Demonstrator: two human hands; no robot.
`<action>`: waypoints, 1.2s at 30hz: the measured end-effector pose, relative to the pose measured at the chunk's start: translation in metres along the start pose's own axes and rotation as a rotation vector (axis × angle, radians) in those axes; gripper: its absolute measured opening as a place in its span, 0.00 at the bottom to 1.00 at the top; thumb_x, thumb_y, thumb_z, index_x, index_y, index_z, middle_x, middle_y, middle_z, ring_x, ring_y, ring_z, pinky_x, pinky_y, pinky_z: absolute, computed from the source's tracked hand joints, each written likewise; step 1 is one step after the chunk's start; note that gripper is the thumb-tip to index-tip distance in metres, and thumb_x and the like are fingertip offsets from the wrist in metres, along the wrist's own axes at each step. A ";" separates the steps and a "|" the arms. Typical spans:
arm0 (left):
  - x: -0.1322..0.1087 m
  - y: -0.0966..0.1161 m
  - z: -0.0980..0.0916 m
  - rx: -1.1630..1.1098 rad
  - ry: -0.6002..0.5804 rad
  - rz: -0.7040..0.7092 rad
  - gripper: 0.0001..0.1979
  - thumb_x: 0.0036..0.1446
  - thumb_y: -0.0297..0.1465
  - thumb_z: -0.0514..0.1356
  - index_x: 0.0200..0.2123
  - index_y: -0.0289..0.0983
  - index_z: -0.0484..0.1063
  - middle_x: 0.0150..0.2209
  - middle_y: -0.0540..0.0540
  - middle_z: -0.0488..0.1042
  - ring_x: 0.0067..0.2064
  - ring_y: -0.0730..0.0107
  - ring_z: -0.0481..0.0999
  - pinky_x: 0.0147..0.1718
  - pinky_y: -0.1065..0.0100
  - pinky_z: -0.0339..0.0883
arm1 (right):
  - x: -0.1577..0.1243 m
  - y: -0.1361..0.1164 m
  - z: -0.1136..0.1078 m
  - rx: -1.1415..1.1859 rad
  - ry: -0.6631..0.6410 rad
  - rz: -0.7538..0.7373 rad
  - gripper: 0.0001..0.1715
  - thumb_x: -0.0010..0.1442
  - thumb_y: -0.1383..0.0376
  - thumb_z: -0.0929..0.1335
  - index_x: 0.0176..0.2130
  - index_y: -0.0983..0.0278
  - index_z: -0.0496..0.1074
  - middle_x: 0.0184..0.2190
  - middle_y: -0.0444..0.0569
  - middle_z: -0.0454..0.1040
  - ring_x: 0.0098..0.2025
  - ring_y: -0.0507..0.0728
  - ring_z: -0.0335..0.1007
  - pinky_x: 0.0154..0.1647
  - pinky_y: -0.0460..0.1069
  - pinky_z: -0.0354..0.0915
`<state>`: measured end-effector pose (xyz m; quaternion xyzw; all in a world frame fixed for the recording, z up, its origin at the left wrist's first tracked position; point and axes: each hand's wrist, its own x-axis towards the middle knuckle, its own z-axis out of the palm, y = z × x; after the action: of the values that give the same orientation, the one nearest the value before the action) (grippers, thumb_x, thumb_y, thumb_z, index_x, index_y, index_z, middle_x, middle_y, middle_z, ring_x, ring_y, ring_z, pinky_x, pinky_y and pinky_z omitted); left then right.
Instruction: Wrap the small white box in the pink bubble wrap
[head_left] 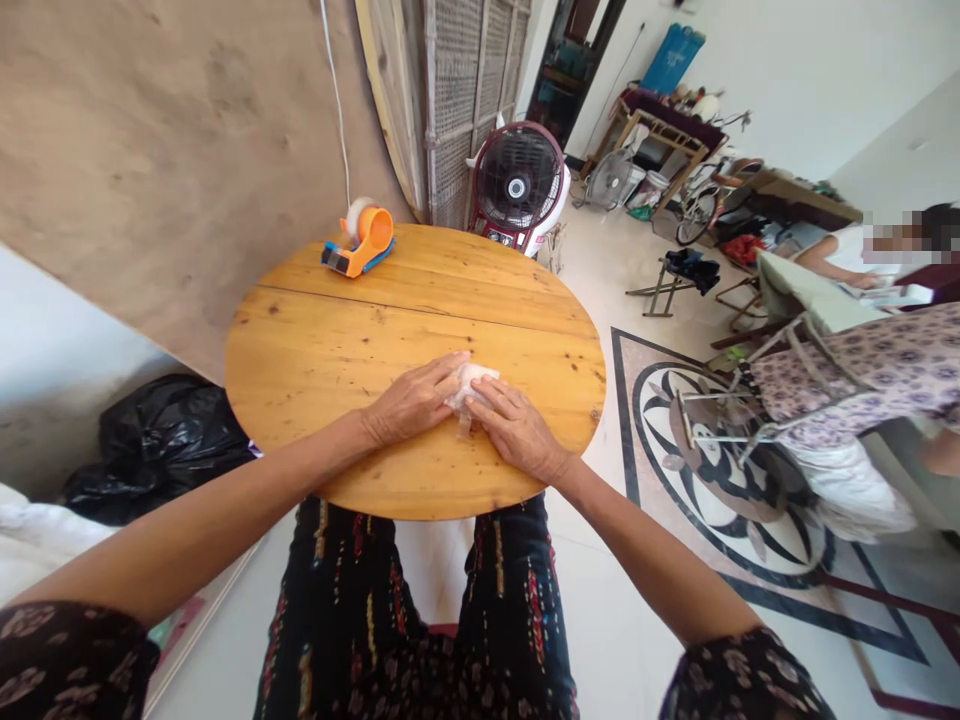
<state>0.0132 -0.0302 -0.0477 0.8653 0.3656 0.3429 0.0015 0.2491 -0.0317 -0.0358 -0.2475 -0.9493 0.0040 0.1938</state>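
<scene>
Left hand [415, 401] & right hand [516, 429], fingers flat and together, press a small clear-wrapped white packet [469, 385] on round wooden table [322, 340], near front edge; orange tape dispenser [361, 243] at far rim.

A round table of yellow pine planks [322, 340] stands close to a big brown board [150, 150] that fills the left wall, with an orange tape dispenser [361, 243] near its far edge and a black plastic bag [161, 440] slumped on the floor beside it. Behind it, a woven lattice screen [469, 90] and a red-rimmed floor fan [519, 185] stand by a dark doorway [574, 60]. Daylight lies bright on the white walls [795, 70] and on the pale floor [600, 300] with its dark circular inlay [750, 530]; farther off are a cluttered wooden bench [660, 125] and a person [840, 250] seated at a table.
</scene>
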 end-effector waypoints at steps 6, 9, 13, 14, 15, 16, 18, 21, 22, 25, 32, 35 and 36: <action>0.006 -0.008 0.013 -0.110 0.035 -0.035 0.13 0.59 0.32 0.58 0.46 0.33 0.67 0.57 0.33 0.69 0.60 0.56 0.68 0.57 0.55 0.66 | 0.000 0.004 0.002 0.122 0.036 0.028 0.26 0.65 0.73 0.59 0.60 0.63 0.64 0.64 0.58 0.60 0.70 0.59 0.45 0.66 0.61 0.56; 0.011 -0.010 0.017 -0.189 0.055 -0.087 0.11 0.55 0.34 0.61 0.39 0.35 0.67 0.52 0.34 0.72 0.54 0.57 0.72 0.53 0.57 0.68 | 0.000 0.006 0.003 0.183 0.059 0.035 0.27 0.64 0.73 0.59 0.61 0.61 0.63 0.65 0.56 0.59 0.70 0.59 0.46 0.67 0.63 0.55; 0.018 -0.001 0.013 -0.254 0.080 -0.166 0.10 0.53 0.36 0.61 0.33 0.37 0.66 0.47 0.35 0.73 0.51 0.57 0.73 0.50 0.59 0.68 | -0.001 0.006 0.004 0.242 0.107 0.052 0.29 0.65 0.73 0.59 0.62 0.58 0.61 0.65 0.54 0.59 0.69 0.59 0.48 0.67 0.64 0.54; 0.019 0.004 0.010 -0.267 0.078 -0.193 0.09 0.52 0.36 0.61 0.32 0.37 0.65 0.45 0.36 0.74 0.50 0.58 0.73 0.49 0.59 0.68 | -0.001 0.006 0.003 0.255 0.125 0.053 0.28 0.65 0.73 0.59 0.62 0.58 0.61 0.65 0.54 0.60 0.69 0.59 0.49 0.67 0.63 0.55; 0.020 0.009 0.007 -0.277 0.072 -0.230 0.09 0.50 0.35 0.61 0.31 0.37 0.65 0.43 0.39 0.74 0.47 0.59 0.74 0.47 0.60 0.68 | -0.002 0.004 0.001 0.266 0.140 0.052 0.28 0.65 0.72 0.60 0.62 0.59 0.61 0.64 0.55 0.61 0.69 0.59 0.50 0.66 0.63 0.55; 0.021 0.014 0.003 -0.290 0.061 -0.283 0.08 0.49 0.34 0.60 0.31 0.37 0.65 0.40 0.41 0.74 0.44 0.61 0.74 0.44 0.62 0.68 | -0.002 0.002 -0.001 0.280 0.152 0.048 0.27 0.65 0.72 0.60 0.62 0.59 0.62 0.64 0.55 0.61 0.68 0.59 0.51 0.66 0.63 0.56; 0.022 0.025 -0.005 -0.353 0.009 -0.426 0.08 0.46 0.31 0.60 0.31 0.38 0.65 0.32 0.48 0.72 0.34 0.68 0.72 0.35 0.67 0.67 | -0.003 -0.002 -0.007 0.312 0.159 0.050 0.27 0.64 0.71 0.61 0.61 0.59 0.62 0.63 0.55 0.62 0.67 0.59 0.54 0.65 0.62 0.57; 0.025 0.036 -0.015 -0.581 -0.125 -0.677 0.09 0.42 0.29 0.60 0.29 0.38 0.63 0.25 0.55 0.67 0.25 0.74 0.67 0.25 0.73 0.60 | 0.000 -0.006 -0.014 0.381 0.127 0.096 0.28 0.62 0.68 0.65 0.61 0.59 0.63 0.61 0.55 0.64 0.64 0.59 0.59 0.63 0.60 0.60; 0.027 0.036 -0.017 -0.679 -0.171 -0.762 0.09 0.42 0.30 0.60 0.28 0.38 0.62 0.23 0.55 0.67 0.25 0.74 0.67 0.24 0.73 0.59 | 0.003 -0.006 -0.016 0.409 0.116 0.119 0.28 0.61 0.67 0.66 0.60 0.59 0.64 0.60 0.55 0.65 0.63 0.59 0.60 0.62 0.60 0.61; 0.031 0.030 -0.020 -0.847 -0.244 -0.937 0.09 0.43 0.33 0.60 0.28 0.38 0.62 0.23 0.54 0.69 0.25 0.72 0.70 0.24 0.72 0.61 | 0.012 -0.002 -0.014 0.520 0.119 0.189 0.26 0.60 0.64 0.68 0.58 0.59 0.66 0.57 0.54 0.69 0.60 0.59 0.65 0.61 0.59 0.61; 0.032 0.007 -0.016 -0.603 -0.067 -0.772 0.10 0.49 0.37 0.60 0.27 0.35 0.73 0.24 0.52 0.72 0.26 0.73 0.68 0.26 0.72 0.60 | 0.035 0.013 -0.003 0.859 0.122 0.450 0.25 0.54 0.61 0.72 0.52 0.62 0.71 0.49 0.51 0.75 0.50 0.59 0.72 0.53 0.54 0.66; 0.030 0.008 -0.007 -0.697 0.058 -0.808 0.13 0.53 0.39 0.58 0.28 0.34 0.75 0.25 0.51 0.74 0.27 0.72 0.70 0.27 0.73 0.63 | 0.042 0.016 0.001 1.036 0.113 0.580 0.27 0.52 0.59 0.73 0.51 0.64 0.71 0.42 0.51 0.77 0.41 0.58 0.75 0.44 0.53 0.70; 0.030 0.009 -0.003 -0.717 0.100 -0.829 0.14 0.54 0.39 0.58 0.28 0.34 0.75 0.26 0.50 0.74 0.28 0.72 0.70 0.28 0.73 0.64 | 0.043 0.016 0.002 1.083 0.113 0.618 0.28 0.52 0.58 0.73 0.51 0.64 0.71 0.39 0.50 0.78 0.38 0.57 0.75 0.42 0.52 0.70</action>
<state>0.0319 -0.0192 -0.0252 0.5769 0.5356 0.4573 0.4138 0.2211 0.0028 -0.0239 -0.3771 -0.6855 0.5272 0.3314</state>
